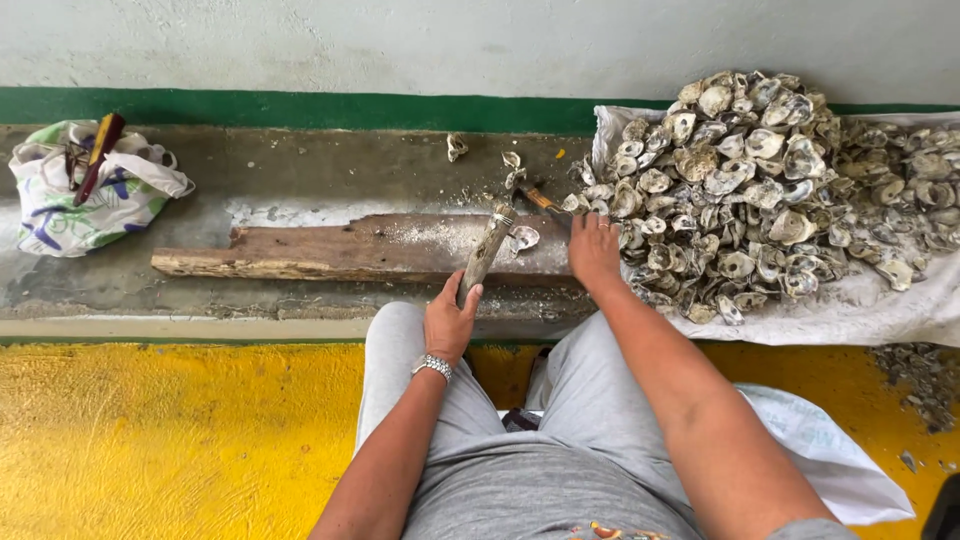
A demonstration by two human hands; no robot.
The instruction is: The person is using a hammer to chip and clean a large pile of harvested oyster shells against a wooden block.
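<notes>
a wooden-handled hammer (486, 252) is gripped by the left hand (450, 320), fingers curled shut around it; the right hand (594, 250), fingers spread, is rested at the oyster shell pile (760, 190), beside a shell (523, 238) on the plank (340, 250).

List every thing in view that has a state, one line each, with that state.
left hand: closed around the hammer handle
hammer: held, head down on the plank
right hand: fingers spread, resting at the edge of the shell heap
shell heap: piled on a white sack
plank: lying flat, dusted with shell grit
printed bag: crumpled, open, tools sticking out
</notes>
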